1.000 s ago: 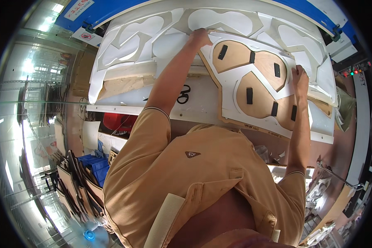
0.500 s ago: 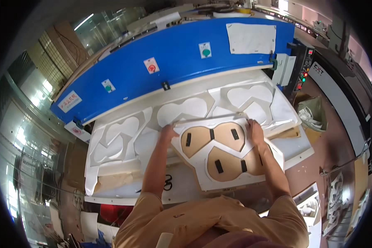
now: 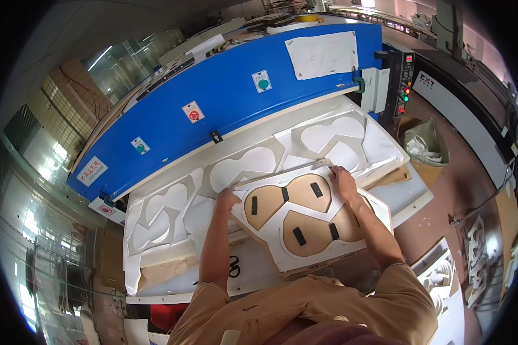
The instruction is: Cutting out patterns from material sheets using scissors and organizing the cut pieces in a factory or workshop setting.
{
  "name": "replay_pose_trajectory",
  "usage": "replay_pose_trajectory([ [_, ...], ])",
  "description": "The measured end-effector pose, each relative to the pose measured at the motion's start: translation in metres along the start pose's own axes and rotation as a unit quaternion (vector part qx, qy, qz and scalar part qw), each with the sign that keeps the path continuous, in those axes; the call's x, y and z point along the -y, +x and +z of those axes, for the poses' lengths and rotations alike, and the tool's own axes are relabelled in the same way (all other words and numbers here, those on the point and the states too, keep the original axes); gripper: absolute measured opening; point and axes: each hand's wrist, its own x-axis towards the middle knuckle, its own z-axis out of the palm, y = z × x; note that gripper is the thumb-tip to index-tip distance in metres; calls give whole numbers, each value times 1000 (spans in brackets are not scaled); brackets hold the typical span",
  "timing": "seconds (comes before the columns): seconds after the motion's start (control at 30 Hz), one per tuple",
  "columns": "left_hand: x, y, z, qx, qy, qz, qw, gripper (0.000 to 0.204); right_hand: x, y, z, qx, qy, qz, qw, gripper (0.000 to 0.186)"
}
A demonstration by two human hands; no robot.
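My left hand grips the upper left corner of a tan cutting die board, its fingers curled over the edge. At the upper right edge, my right hand is closed on the same board, with that forearm covering part of its right side. The board lies tilted over the front of the press bed. Curved shapes on it carry black pads, and white sheet material surrounds them. Behind it, white sheet with cut rounded pieces is spread along the bed.
A blue press beam with buttons spans the back. Its control panel stands at the right, near a bag of white scraps. Black-handled scissors lie on the front ledge left of the board. White offcuts sit at lower right.
The whole view has turned slightly, so the press appears shifted left and more slanted. Both hands keep their hold on the die board, which shows little movement of its own.
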Motion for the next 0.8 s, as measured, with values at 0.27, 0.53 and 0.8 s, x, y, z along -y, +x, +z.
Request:
replay_pose_trajectory([
  [0.27,8,2,9,-23,143,-59,988,50,-2,0,4,-12,4,-14,1000,19],
  [0.53,15,8,23,-85,206,-42,974,53,-3,0,5,-28,-4,-38,999,21],
  [0.8,10,8,19,-75,216,-40,973,58,0,-9,-2,24,64,-43,997,18],
])
